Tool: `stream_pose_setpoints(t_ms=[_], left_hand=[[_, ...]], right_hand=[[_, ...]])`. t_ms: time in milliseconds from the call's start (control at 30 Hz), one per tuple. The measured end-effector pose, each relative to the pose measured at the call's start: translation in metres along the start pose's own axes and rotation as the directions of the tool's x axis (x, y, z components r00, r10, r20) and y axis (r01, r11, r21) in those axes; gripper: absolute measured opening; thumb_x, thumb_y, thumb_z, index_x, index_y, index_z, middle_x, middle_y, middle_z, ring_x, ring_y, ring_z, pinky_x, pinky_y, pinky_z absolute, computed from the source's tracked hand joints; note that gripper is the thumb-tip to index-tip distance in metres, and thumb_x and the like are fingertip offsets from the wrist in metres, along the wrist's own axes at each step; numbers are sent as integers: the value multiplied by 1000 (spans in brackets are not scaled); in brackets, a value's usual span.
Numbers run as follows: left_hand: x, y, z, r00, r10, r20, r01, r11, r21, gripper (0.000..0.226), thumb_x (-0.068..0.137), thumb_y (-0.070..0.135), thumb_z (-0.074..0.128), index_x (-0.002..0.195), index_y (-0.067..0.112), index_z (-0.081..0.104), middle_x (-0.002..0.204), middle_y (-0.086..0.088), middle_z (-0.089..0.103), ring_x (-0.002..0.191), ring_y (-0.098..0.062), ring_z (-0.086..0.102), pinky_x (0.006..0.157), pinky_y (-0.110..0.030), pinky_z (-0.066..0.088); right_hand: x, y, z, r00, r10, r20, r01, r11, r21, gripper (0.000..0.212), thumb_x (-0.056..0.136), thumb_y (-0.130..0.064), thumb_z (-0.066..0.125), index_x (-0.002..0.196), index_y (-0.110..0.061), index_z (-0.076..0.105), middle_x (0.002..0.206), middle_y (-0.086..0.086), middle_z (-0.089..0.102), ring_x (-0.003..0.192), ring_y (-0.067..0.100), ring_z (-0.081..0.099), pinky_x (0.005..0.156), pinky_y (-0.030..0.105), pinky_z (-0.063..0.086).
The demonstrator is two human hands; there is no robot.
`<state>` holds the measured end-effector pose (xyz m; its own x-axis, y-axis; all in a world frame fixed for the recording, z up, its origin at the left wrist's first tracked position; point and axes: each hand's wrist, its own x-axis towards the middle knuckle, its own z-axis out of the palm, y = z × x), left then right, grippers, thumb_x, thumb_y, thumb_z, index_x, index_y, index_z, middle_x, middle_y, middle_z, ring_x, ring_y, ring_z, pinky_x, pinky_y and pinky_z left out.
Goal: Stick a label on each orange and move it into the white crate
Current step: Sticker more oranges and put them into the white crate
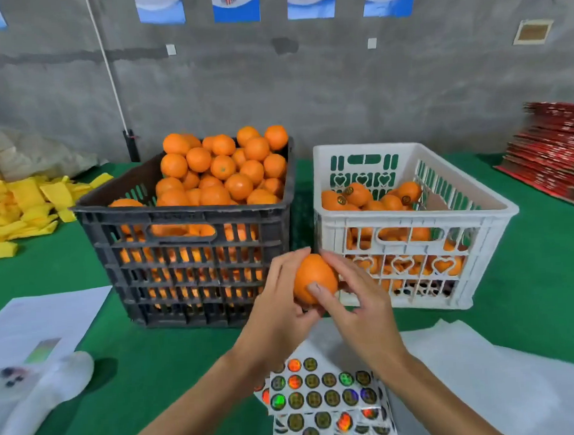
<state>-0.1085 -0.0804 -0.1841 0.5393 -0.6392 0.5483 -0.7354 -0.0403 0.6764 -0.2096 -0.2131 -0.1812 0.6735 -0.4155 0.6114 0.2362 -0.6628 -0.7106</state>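
The labelling step is in hand — left hand (277,304) cups the orange (315,277) in front of both crates, right hand (353,300) presses its thumb on the peel; next, lift it into the white crate (412,224)

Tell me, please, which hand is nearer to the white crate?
The right. The right hand sits just before the white crate's front left corner, thumb on the orange; the left hand holds that orange from the black crate's side.
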Motion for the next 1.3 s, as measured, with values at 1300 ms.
stream_pose_setpoints(t_ms=[1300], left_hand=[[-65,-49,36,880,-475,-21,364,702,-613,71,87,43,81,146,39,40,122,9,63,102,-31,73,89,-32,59]], right_hand=[[-66,59,8,875,138,465,32,940,-339,41,88,-58,70,119,-31,73,133,-25,55,127,-3,43,110,28,34]])
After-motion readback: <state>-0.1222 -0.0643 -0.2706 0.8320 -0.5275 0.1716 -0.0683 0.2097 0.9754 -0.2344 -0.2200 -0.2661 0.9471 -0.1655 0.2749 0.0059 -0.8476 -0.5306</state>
